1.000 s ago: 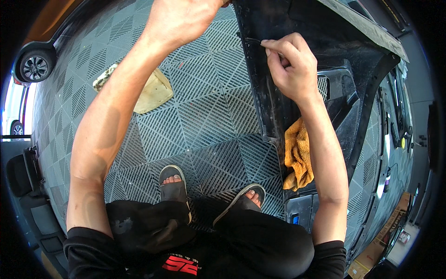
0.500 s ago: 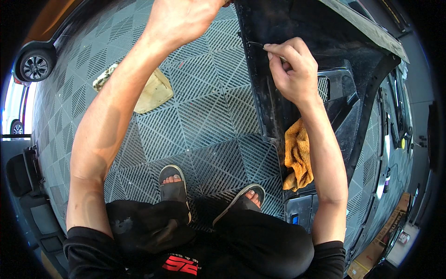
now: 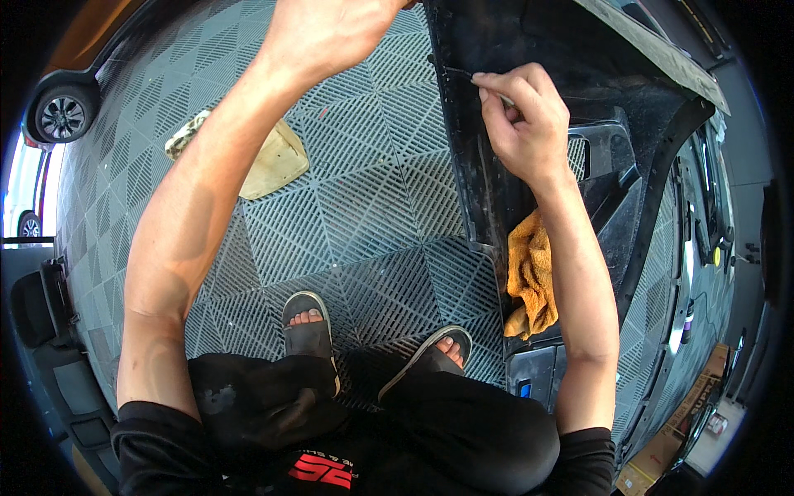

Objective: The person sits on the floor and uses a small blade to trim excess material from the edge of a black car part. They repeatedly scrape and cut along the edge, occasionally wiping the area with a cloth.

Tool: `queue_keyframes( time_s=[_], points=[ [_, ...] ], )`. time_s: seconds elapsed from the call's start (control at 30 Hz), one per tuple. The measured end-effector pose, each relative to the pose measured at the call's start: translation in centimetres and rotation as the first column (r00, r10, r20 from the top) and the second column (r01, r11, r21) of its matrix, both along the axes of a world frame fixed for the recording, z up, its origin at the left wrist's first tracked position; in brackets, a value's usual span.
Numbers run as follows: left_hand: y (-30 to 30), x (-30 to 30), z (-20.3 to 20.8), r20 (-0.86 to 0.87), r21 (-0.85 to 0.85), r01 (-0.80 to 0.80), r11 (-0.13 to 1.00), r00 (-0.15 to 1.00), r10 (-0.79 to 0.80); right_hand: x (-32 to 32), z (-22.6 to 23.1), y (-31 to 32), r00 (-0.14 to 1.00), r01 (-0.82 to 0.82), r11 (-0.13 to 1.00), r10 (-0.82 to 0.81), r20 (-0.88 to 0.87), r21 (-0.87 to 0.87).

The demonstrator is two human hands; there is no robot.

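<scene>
Fingers (image 3: pixel 503 83) of the right hand (image 3: pixel 532 132), upper right of the frame, are pinched together on a thin tool (image 3: pixel 460 72); those of the left hand (image 3: pixel 335 29), top centre, run past the upper edge, so I cannot tell whether they grip anything. Grey slatted floor tiles (image 3: pixel 356 223) fill most of the view. Over them, a broad black panel (image 3: pixel 579 50) reaches from the upper right down past the centre right, under the right hand. At lower right lies a cardboard box (image 3: pixel 662 455). An orange cloth (image 3: pixel 529 273) rests on the panel, right of centre, beside the right forearm. Smaller still, the tool points leftward over the panel, near its left edge; whether its tip touches is unclear.
</scene>
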State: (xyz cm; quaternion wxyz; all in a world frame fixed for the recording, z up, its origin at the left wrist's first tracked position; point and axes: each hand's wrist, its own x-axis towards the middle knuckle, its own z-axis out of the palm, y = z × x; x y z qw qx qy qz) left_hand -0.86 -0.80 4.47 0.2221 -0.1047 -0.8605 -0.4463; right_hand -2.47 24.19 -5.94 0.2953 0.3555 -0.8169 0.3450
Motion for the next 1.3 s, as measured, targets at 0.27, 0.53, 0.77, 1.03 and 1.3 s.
queue_keyframes(
  time_s=[0.27,0.53,0.77,1.03,1.3],
  points=[
    [0.1,0.0,0.3,0.034,-0.030,0.001,1.000,0.999,0.000,-0.6,-0.7,0.2,1.000,0.011,0.999,-0.010,-0.025,0.051],
    [-0.2,-0.2,-0.5,-0.005,0.079,0.043,0.996,0.999,-0.043,-0.6,0.3,-0.2,0.999,-0.027,1.000,0.026,-0.046,-0.009],
    [-0.2,0.3,0.1,-0.005,-0.046,0.000,0.999,1.000,0.000,-0.4,-0.6,0.5,1.000,0.000,0.996,0.000,-0.005,0.086],
    [-0.3,-0.2,-0.6,-0.053,0.070,0.073,0.995,0.996,-0.069,-1.1,-0.1,0.3,0.998,-0.055,0.998,0.054,-0.027,-0.014],
    [0.3,0.7,0.3,0.002,0.025,0.036,0.999,0.999,-0.036,-0.1,-1.1,1.1,0.994,-0.055,0.998,0.053,0.091,0.027]
  ],
)
